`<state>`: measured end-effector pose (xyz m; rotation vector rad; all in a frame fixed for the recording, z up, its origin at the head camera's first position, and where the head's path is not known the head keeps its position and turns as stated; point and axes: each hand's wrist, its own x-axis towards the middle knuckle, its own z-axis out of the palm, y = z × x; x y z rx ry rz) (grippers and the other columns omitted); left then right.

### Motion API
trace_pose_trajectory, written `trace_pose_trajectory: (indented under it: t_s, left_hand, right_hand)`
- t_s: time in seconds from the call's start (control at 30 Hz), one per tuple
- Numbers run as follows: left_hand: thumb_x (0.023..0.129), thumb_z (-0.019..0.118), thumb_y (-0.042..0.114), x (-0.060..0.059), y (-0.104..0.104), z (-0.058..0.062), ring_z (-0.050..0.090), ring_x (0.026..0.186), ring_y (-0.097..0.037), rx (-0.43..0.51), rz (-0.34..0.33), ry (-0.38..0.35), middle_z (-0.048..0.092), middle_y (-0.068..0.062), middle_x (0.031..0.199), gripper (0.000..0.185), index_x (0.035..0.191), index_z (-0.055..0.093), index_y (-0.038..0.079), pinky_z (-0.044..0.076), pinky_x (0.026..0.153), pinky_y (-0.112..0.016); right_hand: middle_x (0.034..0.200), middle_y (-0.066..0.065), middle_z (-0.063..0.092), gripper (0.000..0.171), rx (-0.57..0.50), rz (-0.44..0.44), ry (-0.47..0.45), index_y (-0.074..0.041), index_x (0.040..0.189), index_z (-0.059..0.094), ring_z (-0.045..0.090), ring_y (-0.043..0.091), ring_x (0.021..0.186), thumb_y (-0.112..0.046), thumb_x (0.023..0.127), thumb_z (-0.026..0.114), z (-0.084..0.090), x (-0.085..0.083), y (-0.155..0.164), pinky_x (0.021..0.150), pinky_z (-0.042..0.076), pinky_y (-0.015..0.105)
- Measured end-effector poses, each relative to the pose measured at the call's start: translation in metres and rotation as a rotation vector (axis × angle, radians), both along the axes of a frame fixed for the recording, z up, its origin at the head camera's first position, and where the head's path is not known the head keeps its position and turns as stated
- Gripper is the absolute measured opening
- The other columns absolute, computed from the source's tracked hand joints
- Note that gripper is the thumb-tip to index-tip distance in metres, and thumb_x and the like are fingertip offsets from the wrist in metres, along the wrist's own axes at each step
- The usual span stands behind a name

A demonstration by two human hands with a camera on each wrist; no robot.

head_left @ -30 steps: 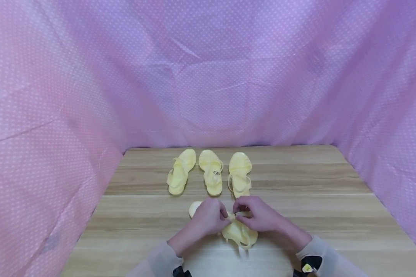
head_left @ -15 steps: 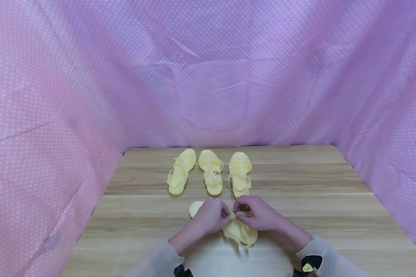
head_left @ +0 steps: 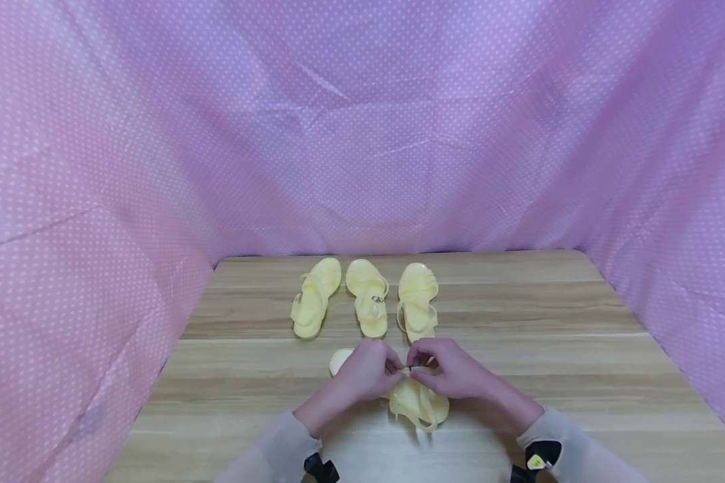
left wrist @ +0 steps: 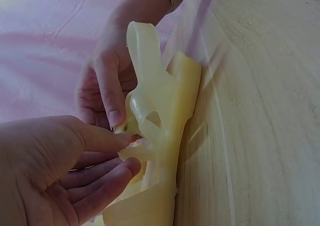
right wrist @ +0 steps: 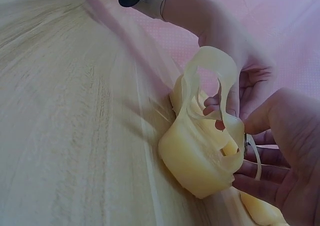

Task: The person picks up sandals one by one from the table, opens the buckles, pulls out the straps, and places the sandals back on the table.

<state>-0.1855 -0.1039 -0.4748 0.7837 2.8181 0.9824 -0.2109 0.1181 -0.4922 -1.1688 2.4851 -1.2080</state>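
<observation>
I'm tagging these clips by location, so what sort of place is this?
Probably a makeshift recording booth: a wooden table walled on three sides by pink dotted cloth, with yellow sandals laid in a row.

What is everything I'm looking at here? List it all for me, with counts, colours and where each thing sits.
Soft pale yellow plastic sandals in a row: three, pale yellow, side by side at the far middle of the table.
Pale yellow plastic sandal being handled: one, pale yellow, near edge, under both hands.
Light wooden plank table: one, light brown, bearing all sandals.
Pink white-dotted cloth: pink, hung behind and along both sides.
Beige sleeves: two, at the wrists.
Left hand: pinches the near sandal's strap.
Right hand: pinches the same strap, at the buckle.
</observation>
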Motion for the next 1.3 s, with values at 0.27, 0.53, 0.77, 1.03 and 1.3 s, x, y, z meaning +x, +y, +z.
trace_pose_trajectory:
  t_s: [0.27, 0.53, 0.77, 1.03, 1.3]
  left_hand:
    - [0.086, 0.087, 0.013, 0.000, -0.002, 0.000, 0.066, 0.064, 0.006, -0.010, 0.007, -0.077, 0.080, 0.000, 0.076, 0.005, 0.085, 0.084, 0.009, 0.050, 0.060, -0.007]
    - [0.088, 0.085, 0.014, 0.000, -0.004, 0.002, 0.066, 0.065, 0.004, 0.056, 0.028, -0.190, 0.080, 0.001, 0.075, 0.006, 0.085, 0.083, 0.009, 0.054, 0.060, -0.012]
    - [0.090, 0.084, 0.012, 0.003, -0.007, -0.001, 0.065, 0.063, 0.005, 0.083, 0.014, -0.253, 0.079, 0.002, 0.073, 0.006, 0.084, 0.084, 0.010, 0.056, 0.061, -0.014]
    - [0.088, 0.085, 0.013, 0.000, -0.011, 0.000, 0.064, 0.062, 0.005, 0.036, -0.014, -0.211, 0.078, 0.004, 0.072, 0.007, 0.082, 0.083, 0.010, 0.054, 0.060, -0.013]
    - [0.092, 0.083, 0.017, -0.006, -0.006, 0.001, 0.066, 0.065, 0.007, 0.069, -0.003, -0.209, 0.081, 0.002, 0.077, 0.006, 0.090, 0.085, 0.011, 0.054, 0.061, -0.013]
  right_hand:
    - [0.092, -0.009, 0.072, 0.018, 0.010, 0.021, 0.014, -0.017, 0.098, 0.071, 0.067, 0.004, 0.089, -0.002, 0.090, 0.077, -0.001, -0.001, -0.001, 0.082, 0.061, 0.027]
    - [0.092, -0.009, 0.072, 0.022, -0.005, 0.014, 0.035, -0.017, 0.097, 0.070, 0.066, 0.002, 0.088, 0.000, 0.086, 0.077, -0.005, 0.000, -0.002, 0.081, 0.062, 0.028]
    - [0.088, -0.005, 0.072, 0.021, -0.057, -0.018, 0.006, -0.016, 0.093, 0.071, 0.066, 0.003, 0.084, 0.001, 0.083, 0.077, -0.012, 0.005, -0.006, 0.075, 0.062, 0.026]
    - [0.083, -0.007, 0.069, 0.020, -0.093, -0.107, 0.031, -0.016, 0.087, 0.069, 0.065, 0.006, 0.079, 0.002, 0.078, 0.074, -0.017, 0.008, -0.015, 0.071, 0.060, 0.025]
    - [0.082, -0.004, 0.067, 0.017, -0.122, -0.114, -0.008, -0.013, 0.088, 0.069, 0.061, 0.003, 0.078, 0.002, 0.081, 0.074, -0.013, 0.006, -0.010, 0.067, 0.059, 0.024]
